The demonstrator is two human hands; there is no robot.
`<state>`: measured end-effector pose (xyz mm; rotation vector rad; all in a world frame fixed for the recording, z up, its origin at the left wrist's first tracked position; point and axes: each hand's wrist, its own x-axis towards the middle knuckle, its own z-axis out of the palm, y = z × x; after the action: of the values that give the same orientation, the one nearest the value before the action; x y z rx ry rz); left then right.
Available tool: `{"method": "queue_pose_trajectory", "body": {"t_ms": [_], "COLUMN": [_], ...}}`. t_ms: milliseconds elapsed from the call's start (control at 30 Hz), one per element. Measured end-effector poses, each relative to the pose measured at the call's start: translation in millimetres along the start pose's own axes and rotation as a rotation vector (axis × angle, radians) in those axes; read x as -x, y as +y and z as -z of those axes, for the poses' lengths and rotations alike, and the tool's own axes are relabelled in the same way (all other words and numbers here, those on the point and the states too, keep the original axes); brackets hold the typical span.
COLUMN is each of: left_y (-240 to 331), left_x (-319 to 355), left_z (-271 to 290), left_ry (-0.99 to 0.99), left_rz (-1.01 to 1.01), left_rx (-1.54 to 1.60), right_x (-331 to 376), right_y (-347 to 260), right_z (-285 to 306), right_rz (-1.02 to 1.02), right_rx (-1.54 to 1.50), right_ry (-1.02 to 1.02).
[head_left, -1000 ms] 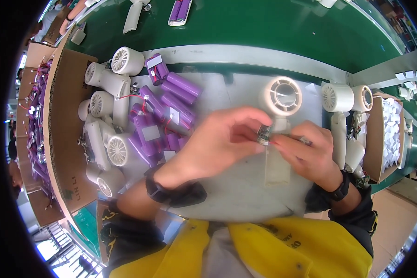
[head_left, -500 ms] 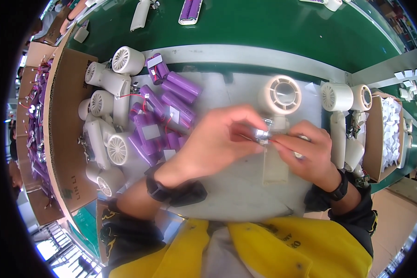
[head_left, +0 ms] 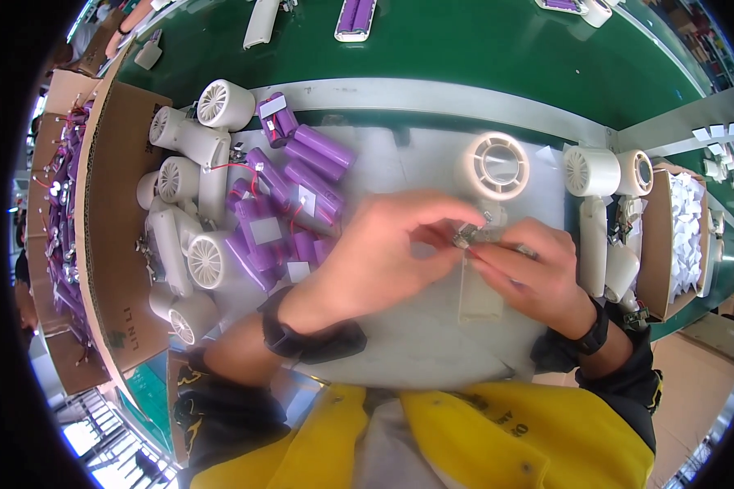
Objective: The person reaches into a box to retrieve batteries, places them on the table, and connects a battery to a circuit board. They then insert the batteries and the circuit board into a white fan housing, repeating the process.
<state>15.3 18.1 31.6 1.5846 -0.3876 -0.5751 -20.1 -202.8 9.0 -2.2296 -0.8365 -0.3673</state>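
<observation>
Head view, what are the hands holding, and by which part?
Both hands, left hand and right hand, pinch a small metal part at the white fan's handle; exact hold unclear.

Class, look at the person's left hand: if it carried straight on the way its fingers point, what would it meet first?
Most likely the right hand: the left hand points rightward across the small metal part both pinch, though depth is unclear.
</observation>
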Motion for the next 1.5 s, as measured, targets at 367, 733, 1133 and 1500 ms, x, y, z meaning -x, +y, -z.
{"method": "queue_pose_trajectory", "body": {"t_ms": [367,733,1133,1500], "left_y": [1.2,-5.8,-6.4,-7.8], "left_x": [-1.0,-5.1,-4.9,-3.9], "left_z": [-12.1,-5.1,-1.8,-4.1], "left_ry": [0.117,0.116,0.076,0.107], "left_rz": [-0.301,-0.358,-0.400,-0.433], "left_rx": [-0.369,-0.458,-0.527,-0.560], "right_x": [-6.0,-3.0,-5.1,-8.3], "right_y": [-15.3,-4.3,-3.5,-4.3], "right_z": [-4.5,-6.8,-5.4,-2.7], "right_rz": [-0.259,-0.196,-0.145,-0.157], "right_rx": [-0.038,0.046,0.039,0.041], "right_ry": [0.118,0.137,0.145,0.130]}}
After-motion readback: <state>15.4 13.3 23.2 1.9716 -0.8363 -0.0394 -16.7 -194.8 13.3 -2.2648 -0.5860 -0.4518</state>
